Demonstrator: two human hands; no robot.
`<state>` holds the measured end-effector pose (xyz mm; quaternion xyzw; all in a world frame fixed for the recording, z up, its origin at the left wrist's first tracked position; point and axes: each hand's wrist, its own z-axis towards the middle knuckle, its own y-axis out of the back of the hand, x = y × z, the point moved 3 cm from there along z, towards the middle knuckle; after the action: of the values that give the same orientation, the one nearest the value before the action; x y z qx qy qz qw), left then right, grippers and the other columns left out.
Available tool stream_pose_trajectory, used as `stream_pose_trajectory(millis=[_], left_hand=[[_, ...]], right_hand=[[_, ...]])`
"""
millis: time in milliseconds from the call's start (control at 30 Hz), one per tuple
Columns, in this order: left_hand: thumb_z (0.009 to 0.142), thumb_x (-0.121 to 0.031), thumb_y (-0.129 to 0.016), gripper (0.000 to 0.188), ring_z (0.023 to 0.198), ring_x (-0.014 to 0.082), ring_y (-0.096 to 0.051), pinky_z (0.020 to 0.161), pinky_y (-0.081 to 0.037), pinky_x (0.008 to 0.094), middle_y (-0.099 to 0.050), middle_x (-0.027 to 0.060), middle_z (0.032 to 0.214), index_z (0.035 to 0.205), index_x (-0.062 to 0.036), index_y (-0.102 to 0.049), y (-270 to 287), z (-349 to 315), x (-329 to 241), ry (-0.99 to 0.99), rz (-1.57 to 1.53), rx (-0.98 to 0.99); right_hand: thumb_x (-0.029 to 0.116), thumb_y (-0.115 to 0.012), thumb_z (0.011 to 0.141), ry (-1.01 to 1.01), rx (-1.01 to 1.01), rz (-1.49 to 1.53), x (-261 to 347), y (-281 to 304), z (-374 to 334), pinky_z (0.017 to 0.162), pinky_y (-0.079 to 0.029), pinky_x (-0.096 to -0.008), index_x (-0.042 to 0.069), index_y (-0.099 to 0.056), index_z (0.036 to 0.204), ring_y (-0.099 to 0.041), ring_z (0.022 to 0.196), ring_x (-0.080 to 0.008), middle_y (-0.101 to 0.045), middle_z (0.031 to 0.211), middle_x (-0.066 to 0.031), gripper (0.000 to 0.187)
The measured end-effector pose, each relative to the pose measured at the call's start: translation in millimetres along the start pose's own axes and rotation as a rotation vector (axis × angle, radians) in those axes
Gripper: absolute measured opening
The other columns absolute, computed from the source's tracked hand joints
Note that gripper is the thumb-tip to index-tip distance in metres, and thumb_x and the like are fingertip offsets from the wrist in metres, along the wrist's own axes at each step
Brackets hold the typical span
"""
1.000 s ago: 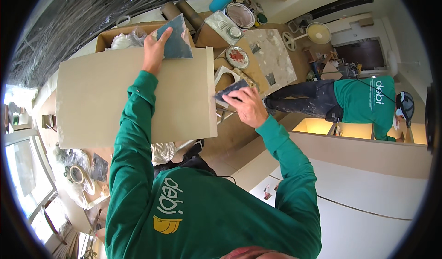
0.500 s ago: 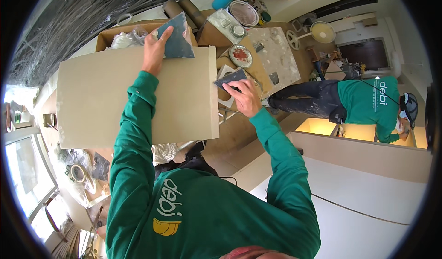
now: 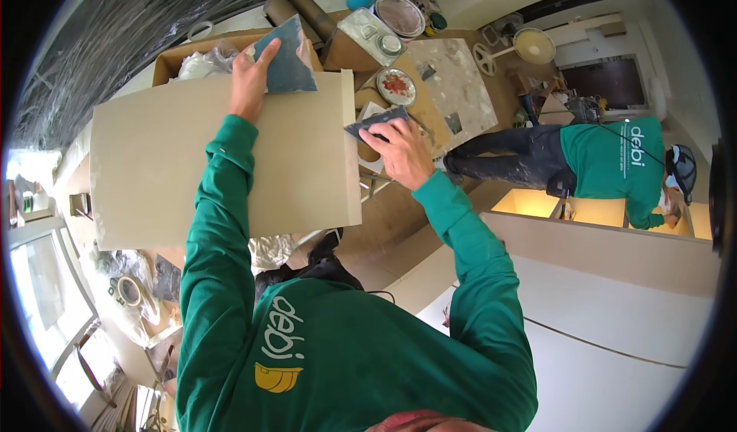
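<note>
A beige flat panel (image 3: 184, 163) lies before me, with a paler strip (image 3: 350, 163) along its right edge. My left hand (image 3: 249, 82) is over the panel's far side, thumb and fingers closed on a wide blue-grey putty spreader (image 3: 292, 57). Pale residue marks that blade's right side. At the panel's right edge, my right hand (image 3: 404, 152) pinches a smaller dark putty spreader (image 3: 368, 125). Its left corner meets the edge strip; whether it presses there I cannot tell. Some of the right fingers hide part of the blade.
Behind the panel stand a cardboard box (image 3: 165, 65) with plastic wrap, a metal can (image 3: 370, 36), a round lid with red paste (image 3: 395, 86) and a white bucket (image 3: 399, 16). A co-worker (image 3: 606, 159) in green bends over lit compartments (image 3: 599, 211) at right.
My right hand has shifted slightly left and away from me, bringing the small spreader's corner over the edge strip. The left hand keeps its hold; the whole view has shifted a little.
</note>
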<state>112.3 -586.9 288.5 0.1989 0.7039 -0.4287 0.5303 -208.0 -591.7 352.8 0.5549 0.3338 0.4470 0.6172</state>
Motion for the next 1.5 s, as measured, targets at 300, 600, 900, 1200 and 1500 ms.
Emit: stream_pose_trajectory(millis=[300, 600, 900, 1200, 1500], left_hand=[[0.094, -0.027, -0.076, 0.037, 0.081, 0.0109, -0.065, 0.074, -0.054, 0.0278, -0.071, 0.0042, 0.095, 0.112, 0.0046, -0.069, 2, 4, 5, -0.007, -0.027, 0.013], [0.093, -0.027, -0.076, 0.037, 0.079, 0.0113, -0.065, 0.073, -0.054, 0.0278, -0.071, 0.0046, 0.094, 0.11, 0.0047, -0.07, 2, 2, 2, 0.003, 0.007, 0.001], [0.093, -0.028, -0.076, 0.038, 0.081, 0.012, -0.065, 0.075, -0.054, 0.0282, -0.071, 0.0054, 0.095, 0.11, 0.005, -0.07, 1, 3, 1, -0.03, 0.017, -0.021], [0.094, -0.027, -0.076, 0.035, 0.08, 0.0109, -0.064, 0.074, -0.053, 0.028, -0.071, 0.0043, 0.095, 0.109, 0.0039, -0.07, 1, 3, 2, -0.014, -0.005, 0.003], [0.094, -0.023, -0.076, 0.034, 0.082, 0.0131, -0.068, 0.075, -0.056, 0.0282, -0.072, 0.0061, 0.099, 0.112, 0.0051, -0.069, 3, 7, 4, -0.011, 0.043, -0.019]], right_hand=[[-0.001, -0.065, 0.078, 0.03, -0.057, 0.025, -3, 13, -5, 0.089, -0.044, -0.0419, 0.01, -0.072, 0.122, -0.055, 0.103, -0.0252, -0.063, 0.112, -0.002, 0.045], [0.0, -0.067, 0.077, 0.005, -0.071, -0.073, -10, -17, 7, 0.09, -0.043, -0.042, 0.009, -0.069, 0.127, -0.054, 0.103, -0.0242, -0.062, 0.114, -0.002, 0.051], [0.001, -0.066, 0.077, 0.047, -0.1, 0.005, -5, 9, 7, 0.088, -0.043, -0.0417, 0.01, -0.072, 0.121, -0.055, 0.103, -0.0245, -0.063, 0.112, -0.0008, 0.045], [0.0, -0.064, 0.082, 0.047, 0.042, 0.045, -20, 7, 30, 0.09, -0.043, -0.0408, 0.011, -0.074, 0.119, -0.055, 0.107, -0.0242, -0.065, 0.116, -0.0003, 0.04], [-0.001, -0.063, 0.08, 0.1, 0.19, 0.074, 22, 22, -10, 0.092, -0.043, -0.0408, 0.008, -0.073, 0.121, -0.055, 0.106, -0.0247, -0.066, 0.115, -0.0036, 0.043]])
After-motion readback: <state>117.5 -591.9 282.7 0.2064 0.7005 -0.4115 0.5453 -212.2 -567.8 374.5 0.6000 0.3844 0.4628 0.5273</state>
